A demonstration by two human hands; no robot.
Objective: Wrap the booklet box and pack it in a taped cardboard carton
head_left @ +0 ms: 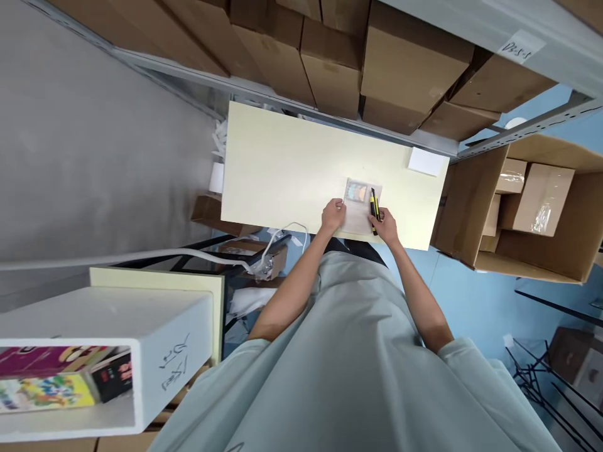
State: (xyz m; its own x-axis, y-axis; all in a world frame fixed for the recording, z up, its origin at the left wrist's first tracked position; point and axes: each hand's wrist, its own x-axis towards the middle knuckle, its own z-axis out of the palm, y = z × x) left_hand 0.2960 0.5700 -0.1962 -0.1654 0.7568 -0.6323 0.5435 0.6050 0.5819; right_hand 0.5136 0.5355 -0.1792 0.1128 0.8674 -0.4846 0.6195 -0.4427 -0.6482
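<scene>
Plastic packet (357,216) lies just right of the frame's centre, probably light, limp and slippery, best held by its flat edges. The left hand (333,215) curls its fingers at one edge, pinch unclear; the right hand (386,226) grips a yellow-black cutter (374,207).

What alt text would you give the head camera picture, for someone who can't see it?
A person's right hand holds a yellow-and-black utility knife over a translucent packet on a cream table, with the left hand at the packet's edge. Cardboard boxes stand in a row beyond the table.
</scene>
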